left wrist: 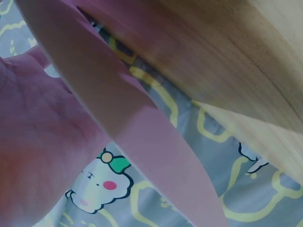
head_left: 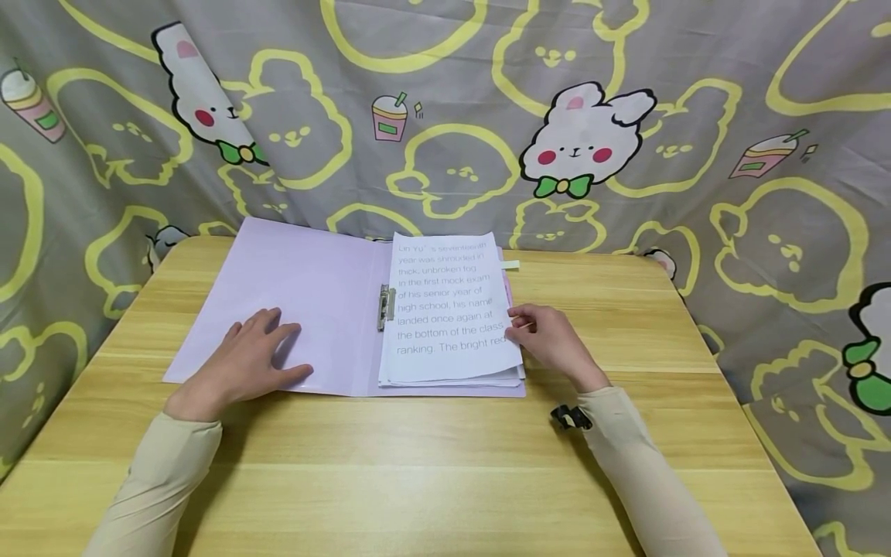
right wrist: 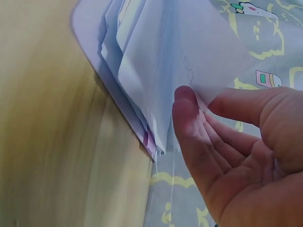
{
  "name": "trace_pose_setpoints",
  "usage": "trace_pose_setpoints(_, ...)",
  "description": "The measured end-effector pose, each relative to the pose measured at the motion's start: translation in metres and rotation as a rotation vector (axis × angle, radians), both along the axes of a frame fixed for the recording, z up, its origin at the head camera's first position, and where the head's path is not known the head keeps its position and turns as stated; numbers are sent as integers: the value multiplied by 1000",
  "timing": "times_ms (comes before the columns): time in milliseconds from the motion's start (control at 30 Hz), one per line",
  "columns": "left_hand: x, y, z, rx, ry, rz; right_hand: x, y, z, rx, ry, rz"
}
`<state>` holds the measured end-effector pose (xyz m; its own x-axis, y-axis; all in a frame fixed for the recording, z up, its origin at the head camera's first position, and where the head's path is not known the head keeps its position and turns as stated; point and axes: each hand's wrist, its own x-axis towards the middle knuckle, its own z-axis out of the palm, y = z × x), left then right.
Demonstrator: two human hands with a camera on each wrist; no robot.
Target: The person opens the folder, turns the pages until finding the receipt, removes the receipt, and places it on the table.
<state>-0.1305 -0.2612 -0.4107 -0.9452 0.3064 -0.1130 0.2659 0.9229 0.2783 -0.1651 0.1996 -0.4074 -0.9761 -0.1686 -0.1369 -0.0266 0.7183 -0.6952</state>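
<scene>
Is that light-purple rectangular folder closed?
No, the light-purple rectangular folder lies open, with printed white paper sheets showing inside.

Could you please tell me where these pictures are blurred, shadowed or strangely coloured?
Head view: print on the page is readable, shadow lies beside the left hand on the folder; left wrist view: that hand looks soft and pink-tinted; right wrist view: the table darkens along the folder's edge.

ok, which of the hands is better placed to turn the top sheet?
Likely the right hand: it pinches the top sheet by its edge, while the left hand is over the folder cover.
</scene>
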Motion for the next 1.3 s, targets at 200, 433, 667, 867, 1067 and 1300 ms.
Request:
trace_pose_setpoints(200,0,1,1,-5,3,1,2,-6,3,-85,-31,33)
trace_pose_setpoints(433,-2,0,1,-15,7,-6,5,-10,2,-190,-54,72)
trace_pose_setpoints(667,-1,0,0,-11,9,-7,1,-15,-3,-248,-74,91)
trace_pose_setpoints(867,0,-2,-2,-13,9,-4,-1,-23,-8,-313,-93,128)
trace_pose_setpoints(1067,0,-1,-1,-12,6,-6,-2,-32,-6,-317,-92,110)
trace_pose_setpoints(1300,0,0,0,-13,3,-10,-7,-42,-6,-321,-117,106)
